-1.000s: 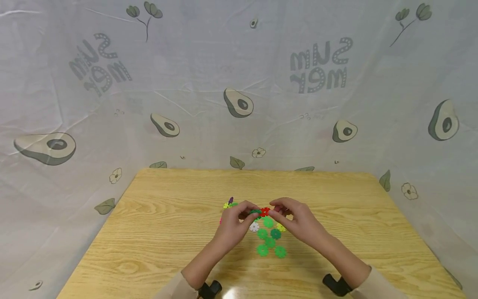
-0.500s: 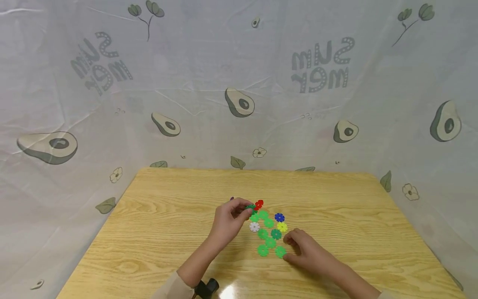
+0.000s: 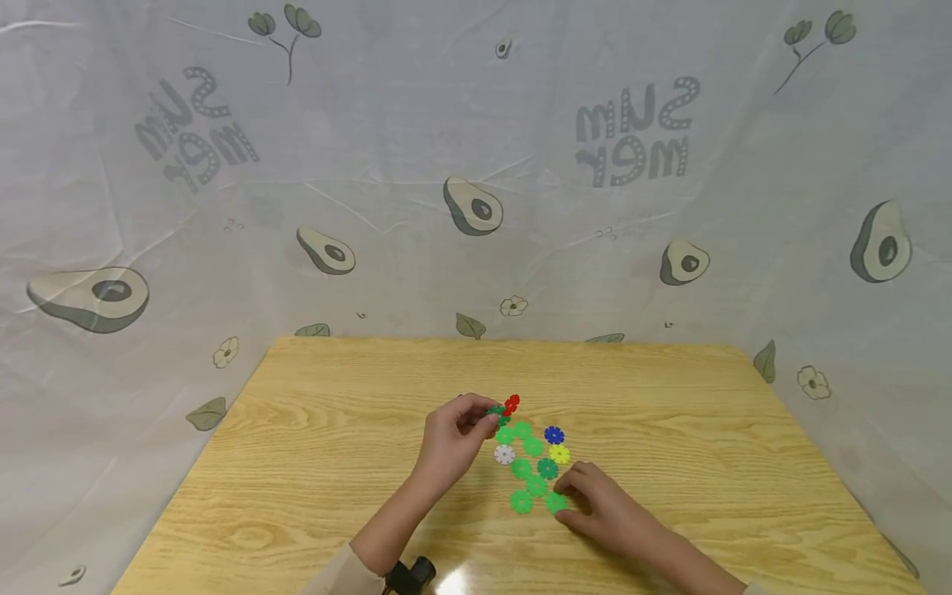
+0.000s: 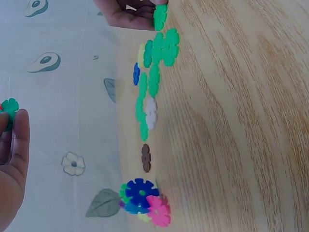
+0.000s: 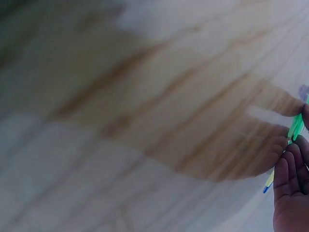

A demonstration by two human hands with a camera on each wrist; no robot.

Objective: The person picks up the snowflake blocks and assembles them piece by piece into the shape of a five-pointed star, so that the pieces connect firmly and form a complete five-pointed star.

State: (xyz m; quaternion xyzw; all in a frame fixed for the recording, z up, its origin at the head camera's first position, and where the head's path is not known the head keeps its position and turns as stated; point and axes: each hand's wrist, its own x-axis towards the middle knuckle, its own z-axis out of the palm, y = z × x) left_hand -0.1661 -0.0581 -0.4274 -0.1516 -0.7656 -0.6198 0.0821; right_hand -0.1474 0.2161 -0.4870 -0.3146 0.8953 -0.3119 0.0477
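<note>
My left hand (image 3: 450,442) pinches a dark green notched plastic disc (image 3: 496,411) above the table. A red notched disc (image 3: 511,404) is joined to it at an angle. Low on the right, my right hand (image 3: 606,511) pinches a light green notched disc (image 3: 555,502) by its edge; the left wrist view shows that green disc (image 4: 161,18) between the fingers. Beside the right hand lie more flat discs: a light green one (image 3: 522,501), a darker green one (image 3: 547,468), a yellow one (image 3: 559,454) and a blue one (image 3: 554,435).
A white disc (image 3: 504,454) lies left of the green ones. The left wrist view shows a brown disc (image 4: 146,158) and a cluster of blue and pink discs (image 4: 141,193), largely hidden by the left hand in the head view. A patterned curtain (image 3: 476,273) hangs behind the wooden table (image 3: 297,463).
My right hand left the red disc, came down and right, and now grips a light green disc on the near side. My left hand drew slightly left with the joined discs.
</note>
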